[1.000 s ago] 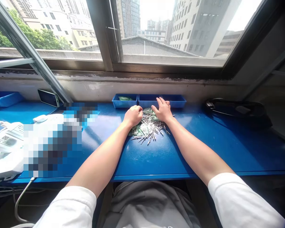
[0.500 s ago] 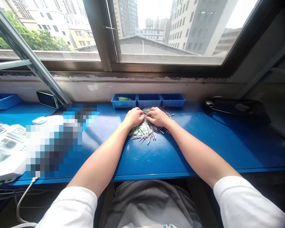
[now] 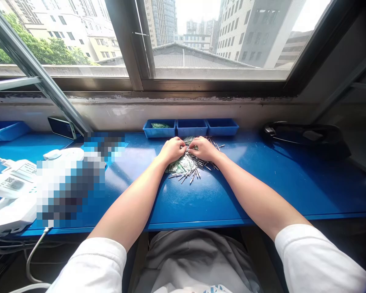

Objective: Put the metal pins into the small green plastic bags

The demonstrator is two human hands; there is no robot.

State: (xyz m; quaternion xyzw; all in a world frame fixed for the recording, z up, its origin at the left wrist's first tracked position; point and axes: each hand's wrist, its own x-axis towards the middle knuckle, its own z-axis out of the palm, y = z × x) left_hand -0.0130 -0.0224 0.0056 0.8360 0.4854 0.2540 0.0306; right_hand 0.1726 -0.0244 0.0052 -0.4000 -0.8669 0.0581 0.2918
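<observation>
Several slim metal pieces with thicker ends [image 3: 192,173] lie in a loose pile on the blue table. Clear packets with green markings [image 3: 179,166] lie among them. My left hand [image 3: 173,149] rests over the pile's left side, fingers curled in and closed. Facing it from the right, my right hand [image 3: 203,148] is closed too, its thumb and fingers pinched together. The fingertips of both hands nearly meet above the pile. Whatever they hold is too small and too hidden to name.
Behind the pile stand three joined blue bins [image 3: 191,128]; the left one holds a green packet [image 3: 160,125]. A phone [image 3: 62,128] leans at the back left, near white chargers and a power strip [image 3: 12,203]. A black case [image 3: 305,138] lies at right.
My right hand has shifted very slightly toward my left, both staying over the pile. The camera view has tilted a little. The metal pieces look nearly the same.
</observation>
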